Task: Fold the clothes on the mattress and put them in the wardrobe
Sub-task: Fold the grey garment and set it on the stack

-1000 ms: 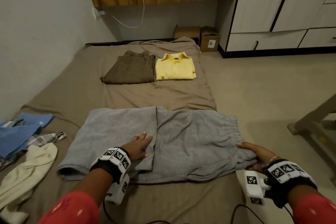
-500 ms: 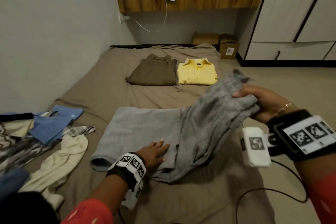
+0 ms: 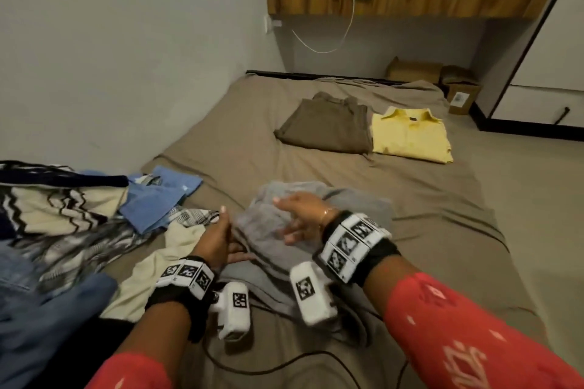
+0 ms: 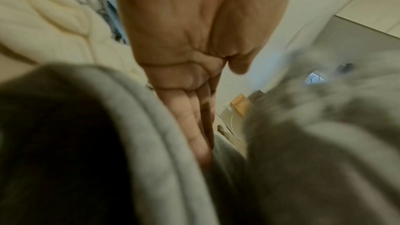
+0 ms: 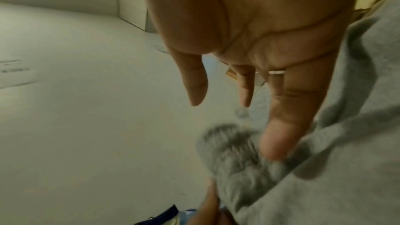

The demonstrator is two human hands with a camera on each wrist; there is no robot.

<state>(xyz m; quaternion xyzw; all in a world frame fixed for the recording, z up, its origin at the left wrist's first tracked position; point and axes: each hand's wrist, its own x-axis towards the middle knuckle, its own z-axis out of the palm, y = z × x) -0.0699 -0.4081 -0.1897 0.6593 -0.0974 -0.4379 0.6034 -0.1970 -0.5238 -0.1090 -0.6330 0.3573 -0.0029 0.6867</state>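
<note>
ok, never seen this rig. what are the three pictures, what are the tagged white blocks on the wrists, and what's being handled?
No robot here: a person wears three cameras. One is on the head, looking down at both hands; the tagged white blocks hang at the wrists and are likely the two wrist cameras, which look along the fingers.

On the mattress lie folded brown trousers, a folded yellow shirt and an unfolded pile of clothes at the left.

Both hands work on the grey shorts. The left hand lies flat-fingered against the cloth; the right hand rests on top, fingers straight. Neither has a closed grip.
</note>
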